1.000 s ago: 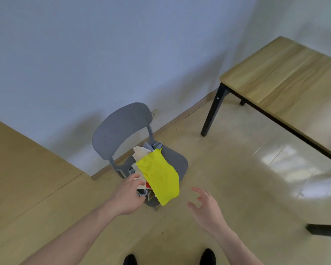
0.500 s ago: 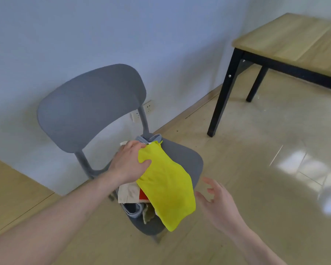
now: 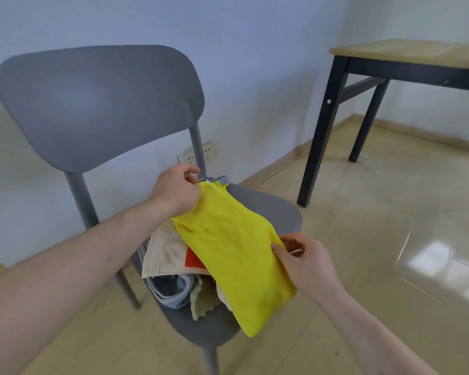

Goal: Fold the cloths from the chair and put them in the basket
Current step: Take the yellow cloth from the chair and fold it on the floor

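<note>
Fingers of both hands, left hand and right hand, pinch the soft yellow cloth.

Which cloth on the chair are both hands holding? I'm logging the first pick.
The yellow cloth, topmost on the pile; the beige, blue and green ones lie beneath, untouched.

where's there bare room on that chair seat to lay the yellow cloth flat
Little. The grey plastic chair has bare seat only on its right side, between the yellow cloth and the seat edge, plus a strip at the front rim. The left and middle are crowded with piled cloths. The wooden table top shows bare.
</note>
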Motion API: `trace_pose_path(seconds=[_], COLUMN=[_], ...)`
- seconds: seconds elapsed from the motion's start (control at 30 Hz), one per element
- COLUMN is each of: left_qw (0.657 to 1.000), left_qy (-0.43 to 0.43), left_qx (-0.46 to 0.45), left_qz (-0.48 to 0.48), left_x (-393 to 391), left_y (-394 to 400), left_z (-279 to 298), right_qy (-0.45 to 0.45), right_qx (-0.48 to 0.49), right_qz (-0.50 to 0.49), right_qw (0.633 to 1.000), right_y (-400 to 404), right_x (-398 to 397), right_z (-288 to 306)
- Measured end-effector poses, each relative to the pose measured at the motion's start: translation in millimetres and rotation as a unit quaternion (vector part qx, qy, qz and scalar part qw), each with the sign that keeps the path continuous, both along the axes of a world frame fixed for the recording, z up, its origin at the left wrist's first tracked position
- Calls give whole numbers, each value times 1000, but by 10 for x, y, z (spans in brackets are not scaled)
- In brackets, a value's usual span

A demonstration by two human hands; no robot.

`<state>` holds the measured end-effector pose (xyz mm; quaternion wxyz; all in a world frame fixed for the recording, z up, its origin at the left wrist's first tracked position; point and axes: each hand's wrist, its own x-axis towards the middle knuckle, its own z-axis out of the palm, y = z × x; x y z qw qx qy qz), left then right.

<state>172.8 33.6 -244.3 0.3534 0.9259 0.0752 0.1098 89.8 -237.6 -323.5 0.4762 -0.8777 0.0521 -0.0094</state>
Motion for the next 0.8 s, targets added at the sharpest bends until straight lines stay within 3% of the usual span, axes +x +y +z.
trace_pose_path(seconds=[0.33, 0.47, 0.6, 0.8], left_qw=[996, 997, 972, 939], left_qy=[68, -69, -204, -262], left_qx=[61, 2, -64, -130], left_qz=[-12, -36, -97, -182], left_x=[60, -227, -749, -1688], left_y=[-1, -111, -290, -628], left_z=[500, 938, 1513, 2066], right_qy=[-87, -166, -236, -315], right_qx=[55, 92, 133, 132], right_qz=[-36, -73, -103, -144], right_qw=[994, 979, 957, 929], right_y=[-21, -106, -265, -538], right_x=[29, -156, -568, -1361], right_z=[410, 851, 1389, 1997])
